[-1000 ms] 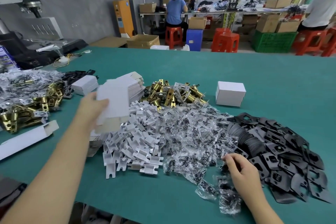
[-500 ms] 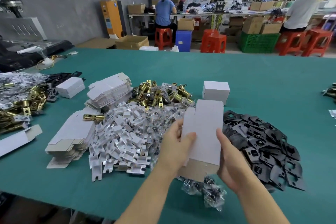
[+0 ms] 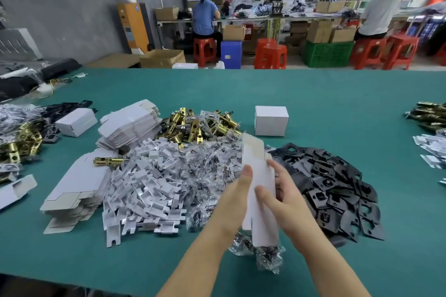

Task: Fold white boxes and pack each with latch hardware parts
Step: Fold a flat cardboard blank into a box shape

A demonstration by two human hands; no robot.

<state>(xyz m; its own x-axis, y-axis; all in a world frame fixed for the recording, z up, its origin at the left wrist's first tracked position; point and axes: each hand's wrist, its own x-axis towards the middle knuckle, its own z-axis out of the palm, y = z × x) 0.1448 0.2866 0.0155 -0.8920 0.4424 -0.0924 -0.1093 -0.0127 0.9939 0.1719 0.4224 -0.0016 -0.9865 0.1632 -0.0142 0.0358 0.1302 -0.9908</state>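
I hold a flat white box blank (image 3: 257, 166) upright over the green table (image 3: 337, 103), seen nearly edge-on. My left hand (image 3: 237, 191) grips its left side with the thumb on the near face. My right hand (image 3: 281, 196) grips its right side, thumb across the front. Below lie heaps of parts: white plastic pieces (image 3: 147, 190), bagged screws (image 3: 210, 171), black plates (image 3: 335, 190), brass latches (image 3: 200, 124). One folded white box (image 3: 271, 121) stands behind them. Stacks of flat blanks lie at the left front (image 3: 77, 185) and behind it (image 3: 130, 123).
More brass latches (image 3: 18, 142), another folded box (image 3: 76, 122) and an open box (image 3: 14, 190) sit at the left. Further latches (image 3: 429, 116) lie at the right edge. People sit on red stools at benches beyond the table.
My left hand brought a blank from the left stack to the middle, where my right hand joined it. The blank has since turned from face-on to nearly edge-on between both hands.
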